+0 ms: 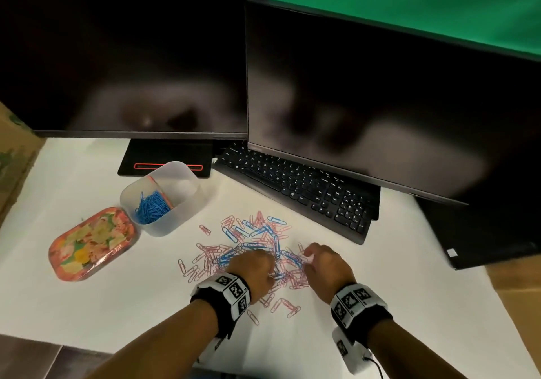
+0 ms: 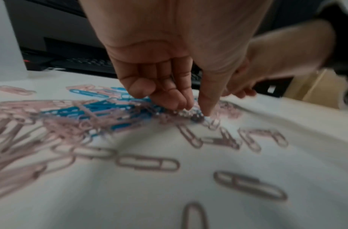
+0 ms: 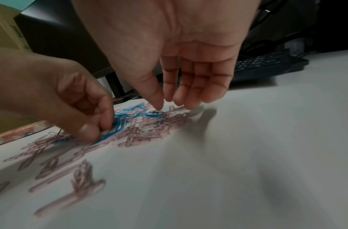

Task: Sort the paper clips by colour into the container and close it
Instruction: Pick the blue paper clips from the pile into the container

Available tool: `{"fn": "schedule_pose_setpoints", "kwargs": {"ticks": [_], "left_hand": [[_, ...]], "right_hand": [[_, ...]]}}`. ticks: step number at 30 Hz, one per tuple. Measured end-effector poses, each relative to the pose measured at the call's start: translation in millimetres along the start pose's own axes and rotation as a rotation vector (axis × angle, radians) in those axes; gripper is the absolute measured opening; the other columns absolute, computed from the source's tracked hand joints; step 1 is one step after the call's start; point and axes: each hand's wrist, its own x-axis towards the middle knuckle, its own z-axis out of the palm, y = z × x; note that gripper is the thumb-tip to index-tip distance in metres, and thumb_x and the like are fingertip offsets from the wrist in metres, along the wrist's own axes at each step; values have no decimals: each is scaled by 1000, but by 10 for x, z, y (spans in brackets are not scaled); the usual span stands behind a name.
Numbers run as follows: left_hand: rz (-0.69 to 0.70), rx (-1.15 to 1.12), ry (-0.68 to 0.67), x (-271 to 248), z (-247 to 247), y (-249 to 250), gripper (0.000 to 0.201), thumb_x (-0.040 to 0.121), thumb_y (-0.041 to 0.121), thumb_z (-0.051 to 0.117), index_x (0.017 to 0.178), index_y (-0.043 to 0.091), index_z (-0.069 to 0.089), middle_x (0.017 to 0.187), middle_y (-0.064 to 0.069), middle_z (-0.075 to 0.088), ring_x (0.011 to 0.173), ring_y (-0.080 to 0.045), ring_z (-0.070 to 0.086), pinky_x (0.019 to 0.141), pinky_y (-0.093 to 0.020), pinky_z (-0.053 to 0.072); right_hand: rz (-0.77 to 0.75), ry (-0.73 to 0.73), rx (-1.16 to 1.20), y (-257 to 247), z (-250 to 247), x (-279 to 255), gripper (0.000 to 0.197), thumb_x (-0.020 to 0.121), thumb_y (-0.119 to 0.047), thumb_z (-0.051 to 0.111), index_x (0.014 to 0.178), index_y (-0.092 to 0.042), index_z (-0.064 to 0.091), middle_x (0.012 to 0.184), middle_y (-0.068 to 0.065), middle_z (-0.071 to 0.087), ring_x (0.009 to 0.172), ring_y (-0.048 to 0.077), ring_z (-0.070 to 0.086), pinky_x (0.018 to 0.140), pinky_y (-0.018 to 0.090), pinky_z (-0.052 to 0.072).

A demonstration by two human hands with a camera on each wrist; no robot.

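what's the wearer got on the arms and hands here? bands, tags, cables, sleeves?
Both hands are bare, without gloves or visible sleeves. The left hand has a black wrist strap carrying white blocks printed with black square fiducial markers. The right hand has a matching black marker band, plus a white tagged camera housing under the wrist with a thin black cable trailing off.

Nothing I can read here: my keyboard (image 1: 295, 185) letters are too small, my wristbands (image 1: 231, 290) carry only square codes.
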Motion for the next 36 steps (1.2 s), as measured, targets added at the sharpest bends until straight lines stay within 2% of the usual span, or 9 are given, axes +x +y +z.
{"fn": "schedule_pose_setpoints", "kwargs": {"ticks": [6,11,17,20,23,25,29,33,36], "left_hand": [[-18,17,4,-10,38,-25,17,89,23,49,98,17,62,105,-2,64,93,-23,62,82,-35,53],[-97,-52,38,-7,-24,-93,20,86,24,51,101,17,62,105,-2,64,97,-23,61,82,-29,50],[-184,-287,85,14,-77,-231,18,82,11,55,96,20,62,90,0,63,83,-18,61,69,-22,47],[-200,-454,114,31,-92,-284,26,85,9,55,105,24,60,79,2,64,73,-16,62,68,-22,50],[-210,-549,127,52,-113,-315,30,85,7,54,107,27,59,78,0,65,69,-17,61,69,-25,54],[-235,-609,141,62,-126,-338,29,85,6,53,104,25,62,83,0,65,72,-17,62,66,-21,53],[-257,-683,181,58,-168,-365,18,83,9,65,97,19,68,85,3,65,79,-12,60,62,-2,38],[-266,-787,191,53,-180,-418,13,79,14,72,76,26,67,74,4,68,71,-11,62,72,-16,48],[-279,-880,186,52,-182,-439,9,83,17,70,75,22,70,73,-2,72,66,-14,65,72,-23,51]], "right_hand": [[-41,-67,-70,-134,-10,192,30,93,-33,54,123,-28,55,122,0,54,108,21,59,88,29,48],[4,-93,-70,-186,-27,319,17,93,-30,52,104,-23,64,112,1,60,101,19,59,82,28,51],[96,-83,182,-111,-110,365,15,88,-19,54,84,-27,66,91,-4,66,80,14,64,62,23,52],[46,-86,339,-26,-122,368,20,88,-13,55,84,-31,63,84,-7,64,79,12,63,65,21,50],[30,-132,517,15,-112,370,26,87,-8,56,90,-32,63,79,0,60,73,16,61,73,33,57],[13,-178,612,1,-112,370,27,86,0,57,98,-23,64,78,7,61,69,20,62,77,39,56],[19,-224,748,-58,-132,388,35,81,16,53,107,-5,62,71,8,63,62,22,58,65,33,52],[27,-220,775,-114,-165,429,36,80,17,53,106,-8,61,71,8,63,58,20,57,61,28,49],[26,-179,749,-172,-161,477,28,84,10,56,106,-6,64,68,8,62,60,22,56,69,34,52]]}}
